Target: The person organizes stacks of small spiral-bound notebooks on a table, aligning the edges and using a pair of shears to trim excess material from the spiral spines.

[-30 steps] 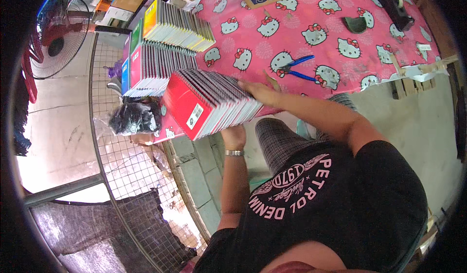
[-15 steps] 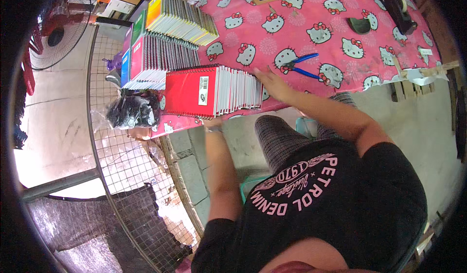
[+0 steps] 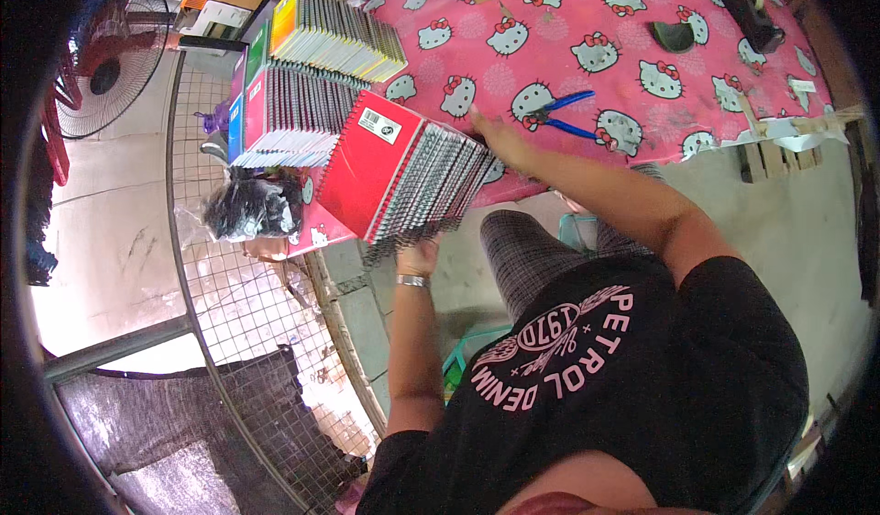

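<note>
Pink and cat-printed, our worktop (image 3: 632, 33) carries, at 8 o'clock by its near edge, a slanted row of red spiral notebooks (image 3: 417, 180). Our left hand (image 3: 419, 256) sits at the row's 6 o'clock side, fingers hidden; our right hand (image 3: 502, 143) is at its 2 o'clock end, and we cannot tell how either hand's fingers stand. Pink-covered spiral notebooks (image 3: 302, 111) stand at 10 o'clock, yellow-covered ones (image 3: 335, 38) at 11, blue-handled pliers (image 3: 541, 118) at 2.

1 head-worn fisheye camera looks down over the table (image 3: 500, 73).
</note>
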Available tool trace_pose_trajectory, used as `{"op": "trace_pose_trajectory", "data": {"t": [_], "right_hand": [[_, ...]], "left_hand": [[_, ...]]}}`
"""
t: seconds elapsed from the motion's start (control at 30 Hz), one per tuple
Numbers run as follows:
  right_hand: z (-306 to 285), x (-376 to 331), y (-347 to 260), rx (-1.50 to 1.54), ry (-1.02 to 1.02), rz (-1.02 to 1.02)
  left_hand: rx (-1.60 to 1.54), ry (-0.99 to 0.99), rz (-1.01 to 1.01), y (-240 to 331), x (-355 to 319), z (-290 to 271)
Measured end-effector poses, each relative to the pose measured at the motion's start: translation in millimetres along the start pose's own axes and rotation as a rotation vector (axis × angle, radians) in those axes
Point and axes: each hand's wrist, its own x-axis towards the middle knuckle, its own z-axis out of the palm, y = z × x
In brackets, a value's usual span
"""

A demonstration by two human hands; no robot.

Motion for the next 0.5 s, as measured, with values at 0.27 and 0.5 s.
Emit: {"op": "trace_pose_trajectory", "data": {"t": [0.27, 0.5], "right_hand": [[-0.2, 40.2, -11.5, 0.357, -0.162, 0.067], [30.2, -51.3, -6.6, 0.5, 0.352, -0.023]], "left_hand": [[-0.116, 0.004, 0.14, -22.8, -23.0, 59.4], [0.025, -0.04, 0.201, 41.2, 51.8, 37.3]]}}
